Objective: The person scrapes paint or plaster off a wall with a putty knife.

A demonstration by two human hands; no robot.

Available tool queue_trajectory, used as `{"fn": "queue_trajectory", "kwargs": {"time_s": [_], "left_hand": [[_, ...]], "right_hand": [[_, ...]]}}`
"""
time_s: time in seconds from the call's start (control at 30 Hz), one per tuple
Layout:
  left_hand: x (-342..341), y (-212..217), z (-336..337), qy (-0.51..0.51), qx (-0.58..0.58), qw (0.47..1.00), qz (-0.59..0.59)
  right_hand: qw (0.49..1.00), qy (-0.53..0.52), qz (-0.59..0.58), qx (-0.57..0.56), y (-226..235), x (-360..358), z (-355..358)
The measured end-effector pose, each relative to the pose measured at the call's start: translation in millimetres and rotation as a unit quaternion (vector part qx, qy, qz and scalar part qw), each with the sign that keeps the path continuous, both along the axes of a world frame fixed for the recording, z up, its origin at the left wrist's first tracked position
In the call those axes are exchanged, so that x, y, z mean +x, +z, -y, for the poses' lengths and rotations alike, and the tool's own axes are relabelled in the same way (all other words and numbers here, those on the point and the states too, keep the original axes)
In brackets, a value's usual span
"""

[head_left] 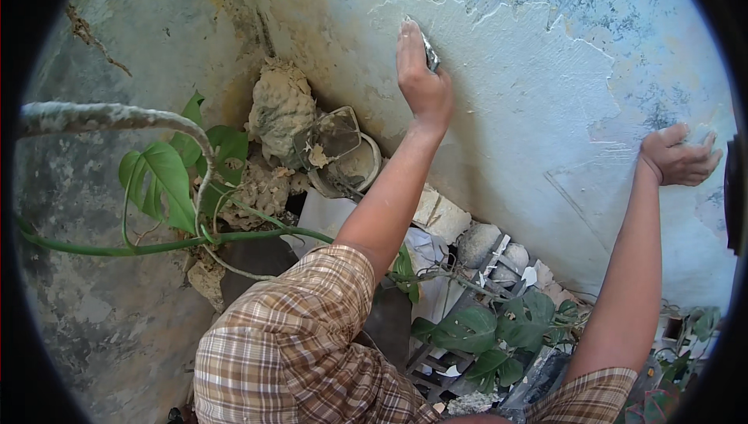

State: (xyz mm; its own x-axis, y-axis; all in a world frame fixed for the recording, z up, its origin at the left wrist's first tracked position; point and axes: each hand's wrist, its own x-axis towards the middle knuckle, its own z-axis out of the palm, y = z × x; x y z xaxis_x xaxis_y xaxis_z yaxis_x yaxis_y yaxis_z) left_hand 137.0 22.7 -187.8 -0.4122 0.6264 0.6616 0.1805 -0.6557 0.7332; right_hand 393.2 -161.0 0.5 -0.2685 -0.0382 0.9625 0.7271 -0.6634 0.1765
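My left hand point(421, 81) is raised against the wall, its fingers closed along a flat, shiny metal scraper point(431, 53). Most of the tool is hidden behind the fingers. Around it the wall point(662, 42) carries a smooth pale patch of plaster point(522, 73) with a ragged upper edge. Farther right, my right hand point(679, 157) leans on the wall just beyond the patch. Its fingers are apart and slightly bent, and I see nothing in them. Whitish smears mark the fingers.
A thick stem point(117, 116) and green leaves point(160, 182) cross the left side. In the corner lie a rough lump point(280, 109) and a round container point(357, 167). Stones point(479, 245), rubble and a leafy plant point(475, 330) line the wall's foot beneath my arms.
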Motion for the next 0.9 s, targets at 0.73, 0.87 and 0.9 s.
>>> {"fn": "queue_trajectory", "kwargs": {"time_s": [0.73,0.87,0.9], "left_hand": [[4,12,3,-0.003,-0.026,1.0,0.001],[20,25,15,0.016,-0.047,0.998,0.024],[19,28,11,0.015,-0.047,0.998,0.025]], "right_hand": [[1.0,-0.001,0.01,0.009,-4,7,-4],[1.0,-0.008,0.005,0.011,1,4,0],[1.0,-0.008,0.007,0.011,2,4,1]]}}
